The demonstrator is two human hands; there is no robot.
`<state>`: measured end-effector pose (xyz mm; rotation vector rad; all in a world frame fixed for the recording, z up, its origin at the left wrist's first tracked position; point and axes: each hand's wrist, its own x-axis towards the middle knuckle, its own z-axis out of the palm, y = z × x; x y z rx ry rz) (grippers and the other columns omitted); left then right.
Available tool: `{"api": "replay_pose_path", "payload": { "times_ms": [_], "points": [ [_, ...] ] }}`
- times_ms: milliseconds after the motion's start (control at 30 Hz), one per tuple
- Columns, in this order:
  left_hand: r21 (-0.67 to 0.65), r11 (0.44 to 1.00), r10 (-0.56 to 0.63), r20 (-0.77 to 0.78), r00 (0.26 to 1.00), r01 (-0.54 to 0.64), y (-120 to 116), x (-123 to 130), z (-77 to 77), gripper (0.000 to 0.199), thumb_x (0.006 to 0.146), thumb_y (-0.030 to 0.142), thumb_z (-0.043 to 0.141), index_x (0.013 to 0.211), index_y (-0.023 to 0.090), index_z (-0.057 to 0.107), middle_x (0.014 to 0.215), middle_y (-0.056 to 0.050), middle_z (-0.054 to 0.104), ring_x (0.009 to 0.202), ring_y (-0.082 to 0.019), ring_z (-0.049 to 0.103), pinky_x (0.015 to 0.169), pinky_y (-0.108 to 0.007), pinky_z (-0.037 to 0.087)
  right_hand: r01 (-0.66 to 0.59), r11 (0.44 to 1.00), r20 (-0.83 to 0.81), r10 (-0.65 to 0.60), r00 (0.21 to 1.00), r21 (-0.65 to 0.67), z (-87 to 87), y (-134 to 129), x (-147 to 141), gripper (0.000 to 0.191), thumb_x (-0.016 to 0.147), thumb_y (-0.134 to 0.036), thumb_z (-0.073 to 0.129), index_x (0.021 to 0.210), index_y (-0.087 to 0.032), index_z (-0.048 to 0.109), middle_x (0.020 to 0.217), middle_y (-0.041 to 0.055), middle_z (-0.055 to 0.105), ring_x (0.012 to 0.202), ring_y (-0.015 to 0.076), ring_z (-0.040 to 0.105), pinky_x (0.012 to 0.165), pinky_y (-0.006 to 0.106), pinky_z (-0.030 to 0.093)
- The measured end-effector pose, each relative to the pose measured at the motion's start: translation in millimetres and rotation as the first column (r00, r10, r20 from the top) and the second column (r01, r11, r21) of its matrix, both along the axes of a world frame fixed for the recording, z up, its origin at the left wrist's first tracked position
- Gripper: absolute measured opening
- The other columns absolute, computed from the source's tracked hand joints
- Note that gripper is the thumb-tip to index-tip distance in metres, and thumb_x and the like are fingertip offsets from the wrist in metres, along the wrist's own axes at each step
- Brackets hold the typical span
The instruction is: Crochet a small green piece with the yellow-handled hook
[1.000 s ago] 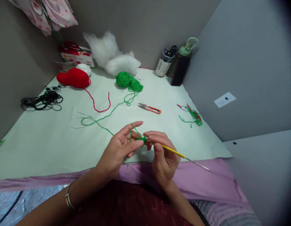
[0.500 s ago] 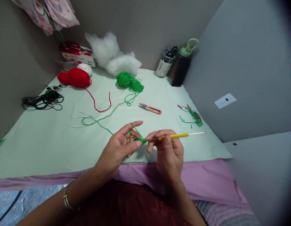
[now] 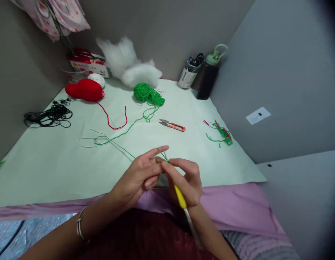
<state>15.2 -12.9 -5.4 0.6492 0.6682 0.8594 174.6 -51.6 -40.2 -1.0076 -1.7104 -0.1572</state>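
Held close together over the near edge of the table: left hand [image 3: 136,174], half curled, thumb and bent fingers pinched together, index finger stretched out with green yarn [image 3: 163,155] drawn over it; right hand [image 3: 187,180], touching the left at the fingertips, thumb and fingers closed narrowly on a crochet hook [image 3: 180,196]. Cannot tell the shape of anything in the left pinch, mostly hidden by fingers. Spread below, a pale green table cover [image 3: 61,173], running back to a grey wall [image 3: 200,21], with panels at left and right and lilac cloth [image 3: 232,202] along the front. Set toward the back: red yarn [image 3: 86,89], white stuffing [image 3: 142,74], a green yarn ball [image 3: 142,92], a pen cup [image 3: 187,77] and a bottle [image 3: 213,59] with a green lid. As for the hook, tilted, long axis slanting from the fingertips down toward the lap and a little right; thin tip pointing away from the body and slightly left, beside the yarn; yellow handle past the cover's front edge, rear shaft blurred over the lap. For moving, a wide stretch of cover left of the forearm, a narrower strip between hands and orange thread snips [image 3: 175,126], and another reaching right to the cover's edge, below yarn scraps [image 3: 224,134].
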Motion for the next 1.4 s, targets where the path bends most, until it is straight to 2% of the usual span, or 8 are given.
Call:
{"api": "replay_pose_path", "payload": {
  "times_ms": [100,233,433,567,667,800,1100,1400],
  "points": [
    [-0.074,0.997,-0.01,0.072,0.997,0.016,5.4,-3.9,2.9,0.048,0.087,0.021,0.086,0.133,0.015,0.074,0.065,0.011,0.043,0.046,0.0,0.021,0.044,-0.014,0.021,-0.1,0.979,-0.366,0.029,0.93,-0.178,7.5,4.1,0.3,0.026,0.104,-0.015,0.057,0.113,-0.028,0.078,0.093,0.0047,0.075,0.084,0.0203,0.071,0.072,0.036,0.061],
    [-0.013,1.0,0.007,0.044,0.999,-0.007,5.4,-4.8,5.2,0.045,0.084,0.019,0.088,0.128,0.021,0.078,0.083,0.003,0.061,0.047,0.002,0.027,0.044,-0.015,0.02,-0.367,0.903,-0.652,0.143,0.745,-0.221,19.6,11.2,-2.5,0.021,0.106,-0.023,0.059,0.103,-0.026,0.079,0.091,0.0034,0.074,0.076,0.0167,0.067,0.066,0.032,0.057],
    [0.101,0.987,0.132,-0.047,0.99,-0.126,-0.4,3.2,-0.8,0.049,0.079,0.022,0.093,0.126,0.022,0.079,0.087,0.001,0.066,0.055,-0.002,0.043,0.048,-0.015,0.032,-0.184,0.947,-0.39,0.07,0.918,-0.264,10.5,6.0,-9.6,0.026,0.102,-0.015,0.063,0.116,-0.03,0.079,0.099,0.0037,0.078,0.087,0.019,0.074,0.074,0.034,0.062],
    [-0.031,0.996,0.08,0.034,0.996,-0.079,2.0,1.6,0.1,0.044,0.082,0.024,0.091,0.124,0.017,0.08,0.07,0.006,0.054,0.05,-0.001,0.033,0.048,-0.015,0.029,-0.022,0.994,-0.145,0.007,0.989,-0.107,3.0,0.3,-9.1,0.04,0.098,-0.012,0.068,0.129,-0.036,0.077,0.115,0.0063,0.078,0.099,0.0228,0.075,0.081,0.037,0.064],
    [-0.097,0.995,0.028,0.103,0.994,-0.017,6.1,-2.7,2.2,0.033,0.085,0.022,0.088,0.117,0.015,0.083,0.066,0.008,0.042,0.049,-0.001,0.024,0.046,-0.015,0.024,-0.085,0.978,-0.344,0.016,0.939,-0.188,8.4,1.9,-6.1,0.032,0.101,-0.013,0.063,0.12,-0.033,0.079,0.1,0.0044,0.077,0.089,0.0203,0.073,0.075,0.036,0.061],
    [0.033,0.995,0.095,0.021,0.995,-0.096,4.9,-3.7,0.7,0.033,0.083,0.02,0.089,0.116,0.021,0.084,0.081,0.003,0.058,0.051,-0.001,0.034,0.046,-0.016,0.027,-0.325,0.912,-0.688,0.068,0.723,-0.252,15.7,8.2,-6.3,0.02,0.104,-0.022,0.062,0.103,-0.028,0.081,0.087,0.0023,0.074,0.073,0.016,0.065,0.066,0.031,0.055],
    [0.19,0.98,0.088,-0.149,0.985,-0.059,-1.8,-4.7,-3.3,0.036,0.091,0.032,0.083,0.126,0.026,0.08,0.087,0.002,0.061,0.056,-0.005,0.048,0.055,-0.022,0.036,-0.486,0.825,-0.829,0.038,0.558,-0.289,14.8,14.0,-6.0,0.018,0.102,-0.034,0.066,0.095,-0.022,0.079,0.085,0.003,0.077,0.066,0.0133,0.066,0.064,0.028,0.056],
    [0.292,0.948,0.209,-0.288,0.935,-0.122,-2.7,-6.1,-1.0,0.029,0.088,0.023,0.082,0.117,0.024,0.082,0.079,0.003,0.057,0.063,-0.01,0.045,0.059,-0.023,0.038,-0.46,0.834,-0.748,0.091,0.658,-0.304,18.1,7.9,-4.1,0.022,0.109,-0.027,0.055,0.103,-0.024,0.076,0.093,0.0027,0.078,0.073,0.0139,0.07,0.069,0.03,0.059]
  ]
}}
